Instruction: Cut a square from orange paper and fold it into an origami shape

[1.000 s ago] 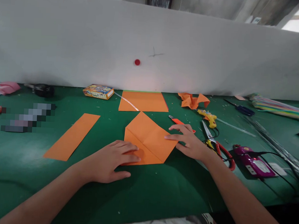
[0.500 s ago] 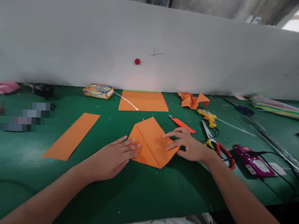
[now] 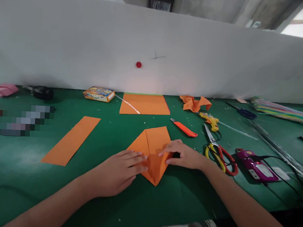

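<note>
A folded sheet of orange paper (image 3: 158, 137) lies on the green table in front of me, with a crease down its middle and its lower end narrowed to a point. Across its left part my left hand (image 3: 118, 172) rests flat, fingers stretched out and pressing on it. My right hand (image 3: 186, 156) grips the right edge between thumb and fingers, and that flap stands up, bent inward. Part of the sheet is hidden under the fingers.
An orange paper strip (image 3: 71, 140) lies to the left. Behind are orange sheets (image 3: 149, 105), a small box (image 3: 99, 94) and folded orange paper (image 3: 195, 103). On the right are a box cutter (image 3: 184, 128), glue gun (image 3: 210, 121), scissors (image 3: 221, 154) and a purple power strip (image 3: 259, 166) with cables.
The folded paper has turned and come nearer to me. Its right edge has been lifted and bent inward by my right hand. My left hand has slid along with it.
</note>
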`<action>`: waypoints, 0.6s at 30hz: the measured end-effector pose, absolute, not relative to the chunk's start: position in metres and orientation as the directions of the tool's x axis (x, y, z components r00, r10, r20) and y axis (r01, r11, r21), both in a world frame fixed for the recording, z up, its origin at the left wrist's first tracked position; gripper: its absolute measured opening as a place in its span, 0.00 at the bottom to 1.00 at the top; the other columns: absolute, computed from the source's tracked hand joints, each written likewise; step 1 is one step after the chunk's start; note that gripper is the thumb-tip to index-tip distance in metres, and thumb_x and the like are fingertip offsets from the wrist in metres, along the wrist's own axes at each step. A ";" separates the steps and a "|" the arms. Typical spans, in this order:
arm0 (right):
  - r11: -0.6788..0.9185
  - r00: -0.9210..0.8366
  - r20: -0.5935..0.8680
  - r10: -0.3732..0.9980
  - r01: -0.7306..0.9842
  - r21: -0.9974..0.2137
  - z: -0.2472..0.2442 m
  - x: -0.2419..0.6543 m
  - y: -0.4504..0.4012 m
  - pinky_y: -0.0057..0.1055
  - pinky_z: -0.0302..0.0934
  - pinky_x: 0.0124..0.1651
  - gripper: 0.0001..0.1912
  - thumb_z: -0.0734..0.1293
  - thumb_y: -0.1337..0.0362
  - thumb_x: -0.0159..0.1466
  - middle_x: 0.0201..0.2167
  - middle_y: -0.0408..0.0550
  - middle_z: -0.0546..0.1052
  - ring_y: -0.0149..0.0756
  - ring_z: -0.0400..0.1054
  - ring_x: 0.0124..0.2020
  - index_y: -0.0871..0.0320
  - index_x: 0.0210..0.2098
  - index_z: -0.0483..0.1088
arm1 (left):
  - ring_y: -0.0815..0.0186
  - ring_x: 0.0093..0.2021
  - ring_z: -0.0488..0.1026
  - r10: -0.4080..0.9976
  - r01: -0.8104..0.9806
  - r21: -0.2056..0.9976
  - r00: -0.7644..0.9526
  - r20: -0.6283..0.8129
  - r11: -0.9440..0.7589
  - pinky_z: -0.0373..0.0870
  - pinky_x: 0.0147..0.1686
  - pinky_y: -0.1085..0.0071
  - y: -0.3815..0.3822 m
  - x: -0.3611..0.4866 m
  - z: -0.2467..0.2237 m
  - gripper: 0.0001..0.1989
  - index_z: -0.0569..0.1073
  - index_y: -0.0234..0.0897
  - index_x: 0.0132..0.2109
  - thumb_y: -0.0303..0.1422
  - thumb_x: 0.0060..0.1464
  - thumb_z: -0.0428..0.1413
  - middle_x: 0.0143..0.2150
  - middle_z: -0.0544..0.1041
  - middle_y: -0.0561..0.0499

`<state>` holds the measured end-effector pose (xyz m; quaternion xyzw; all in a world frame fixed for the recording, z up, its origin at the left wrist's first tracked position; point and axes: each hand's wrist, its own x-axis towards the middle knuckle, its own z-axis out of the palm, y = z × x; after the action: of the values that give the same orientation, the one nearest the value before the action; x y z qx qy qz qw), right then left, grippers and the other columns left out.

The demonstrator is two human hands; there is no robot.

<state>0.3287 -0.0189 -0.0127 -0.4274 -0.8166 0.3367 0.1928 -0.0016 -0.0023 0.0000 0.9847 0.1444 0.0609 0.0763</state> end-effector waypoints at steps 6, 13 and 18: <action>0.259 -0.364 -0.007 0.931 0.675 -0.691 -0.013 0.306 -0.028 0.45 0.58 0.60 0.28 0.72 0.60 0.65 0.59 0.45 0.76 0.48 0.64 0.56 0.43 0.64 0.69 | 0.54 0.70 0.63 0.285 0.271 0.171 0.956 0.065 -0.947 0.58 0.69 0.51 -0.004 0.000 0.001 0.26 0.64 0.48 0.69 0.28 0.67 0.49 0.72 0.65 0.49; 0.362 -0.359 0.122 0.925 0.742 -0.564 -0.015 0.289 -0.029 0.49 0.52 0.57 0.14 0.70 0.62 0.68 0.46 0.47 0.78 0.45 0.65 0.50 0.46 0.53 0.77 | 0.51 0.69 0.63 0.279 0.272 0.154 0.960 0.023 -0.950 0.59 0.68 0.47 -0.005 0.003 0.004 0.27 0.61 0.47 0.71 0.28 0.68 0.47 0.71 0.65 0.45; 0.354 -0.336 0.132 0.932 0.781 -0.514 -0.018 0.287 -0.028 0.48 0.53 0.56 0.12 0.70 0.60 0.68 0.44 0.47 0.76 0.46 0.63 0.49 0.45 0.51 0.78 | 0.49 0.70 0.62 0.285 0.282 0.149 0.959 -0.003 -0.948 0.59 0.67 0.45 -0.007 0.003 0.006 0.27 0.63 0.49 0.70 0.26 0.66 0.47 0.72 0.63 0.44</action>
<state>0.2866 -0.0284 -0.0185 -0.5378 -0.7966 0.1832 0.2065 0.0033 -0.0073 0.0060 0.9868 0.1437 0.0091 0.0743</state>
